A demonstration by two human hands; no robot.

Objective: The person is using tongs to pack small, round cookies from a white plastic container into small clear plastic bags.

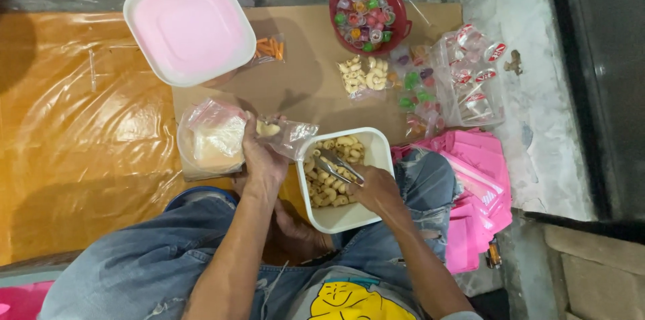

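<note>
Right hand (377, 189) gripping metal tongs (338, 166) pointing up-left into snack tub (376, 152), left hand (263, 159) pinching small clear bag (290, 136)

- We've got the tub of snacks (349, 216) near, between our knees, tongs (338, 165) in it.
- Left of it, our small bag (285, 135).
- Far left, the lid (190, 26); far right, the round bowl of sweets (368, 14).
- Filled packets (363, 77) lie between bowl and tub.

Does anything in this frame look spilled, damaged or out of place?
No spill shows. The snacks sit inside the white tub, where the right hand holds tongs; the left hand holds a clear bag. One oddity: the pink lid overhangs the cardboard's edge.
</note>
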